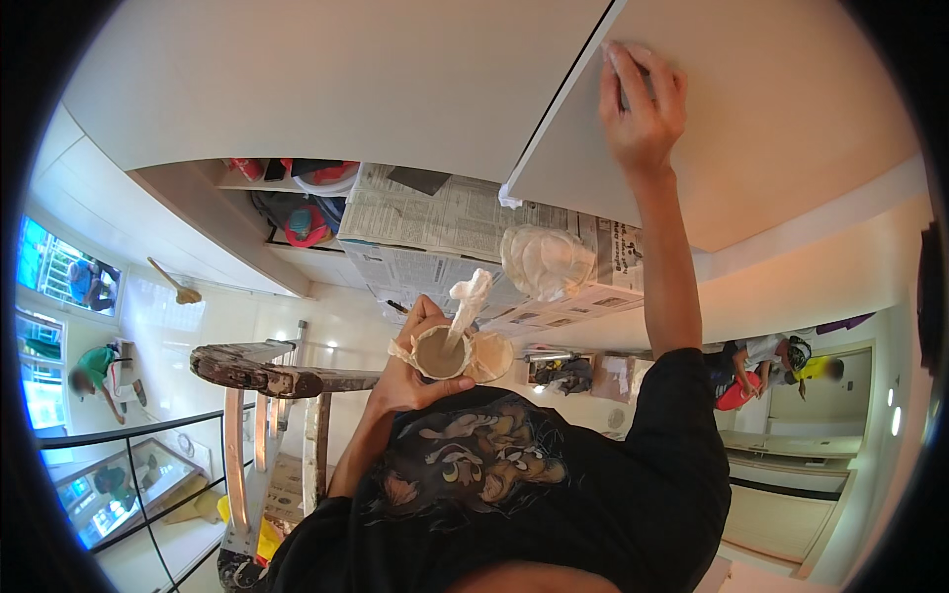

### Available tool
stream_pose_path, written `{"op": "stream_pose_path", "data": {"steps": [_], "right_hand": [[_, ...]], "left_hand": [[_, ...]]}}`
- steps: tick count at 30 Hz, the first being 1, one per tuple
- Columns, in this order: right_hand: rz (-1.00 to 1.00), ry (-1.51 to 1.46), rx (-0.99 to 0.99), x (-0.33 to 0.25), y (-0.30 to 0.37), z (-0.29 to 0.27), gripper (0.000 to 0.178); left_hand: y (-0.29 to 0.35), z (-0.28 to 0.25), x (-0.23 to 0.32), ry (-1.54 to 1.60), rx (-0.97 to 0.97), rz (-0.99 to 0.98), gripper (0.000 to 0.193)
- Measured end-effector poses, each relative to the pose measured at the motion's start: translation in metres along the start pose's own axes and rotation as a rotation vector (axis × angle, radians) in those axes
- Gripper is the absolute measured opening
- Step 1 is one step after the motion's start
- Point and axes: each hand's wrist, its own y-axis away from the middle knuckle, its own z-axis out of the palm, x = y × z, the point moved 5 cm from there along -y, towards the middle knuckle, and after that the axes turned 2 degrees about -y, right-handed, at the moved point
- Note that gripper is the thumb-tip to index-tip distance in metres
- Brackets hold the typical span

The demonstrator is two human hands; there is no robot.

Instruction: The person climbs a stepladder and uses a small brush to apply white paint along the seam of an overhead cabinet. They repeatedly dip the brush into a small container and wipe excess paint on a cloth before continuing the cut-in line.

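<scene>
The right hand was raised overhead, fingers closed on a small flat tool, apparently a putty scraper, pressed against the pale ceiling panel just beside the dark seam where that panel met the next; most of the tool was hidden under the fingers. The left hand was held near the chest, grasping a small round cup of grey-brown putty, its rim wrapped in smeared plastic. A pale, putty-coated stick or rag stood up out of the cup, tilted slightly. The black T-shirt with a printed design filled the lower middle of the view.

Beyond the cup, sheets of newspaper covered a cabinet, and a lump of crumpled whitish plastic hung against them, below the end of the seam. To the left of the newspaper, open shelves held red and dark items too small to tell apart. A paint-stained wooden ladder or trestle stood at the lower left, near a black railing. By the windows at the far left another person in a green top bent over. At the far right, two more people were near a doorway.
</scene>
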Motion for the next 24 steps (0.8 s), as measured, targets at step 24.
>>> {"op": "stream_pose_path", "data": {"steps": [24], "right_hand": [[-0.036,0.023,-0.404,-0.006,-0.008,-0.007,0.057]], "left_hand": [[0.002,-0.005,-0.007,-0.056,-0.004,0.096,0.058]]}}
